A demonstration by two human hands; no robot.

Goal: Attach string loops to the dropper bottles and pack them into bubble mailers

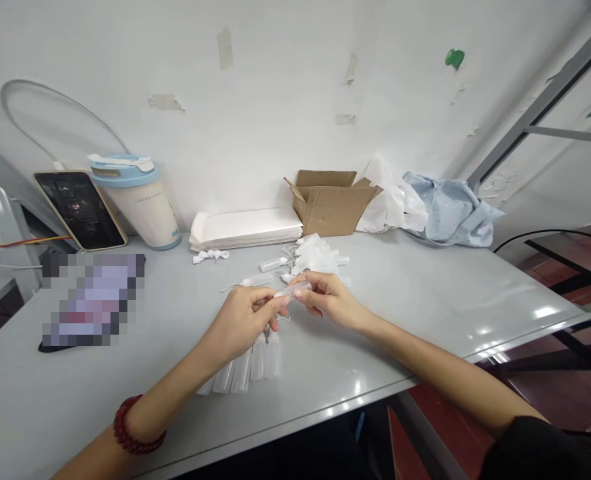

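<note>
Between my two hands lies a small translucent plastic bottle point(295, 289), held roughly level above the table. My left hand point(248, 317) pinches its left end, where the tip is partly hidden by fingers. Thumb and fingers of my right hand point(328, 297) grip the other end. Below my left hand, several similar bottles point(258, 360) lie side by side in a row, partly covered by the wrist. Just beyond my hands is a loose pile of bottles point(318, 257), and one more bottle point(256, 281) lies left of it.
Against the wall stand a stack of white boxes point(248, 228), an open cardboard box point(333, 207), white plastic wrapping point(388, 200) and a blue cloth point(450, 210). Small white caps point(210, 255) lie before the stack. At left are a tumbler point(143, 207), a phone point(81, 210) and a blurred flat item point(95, 300).
</note>
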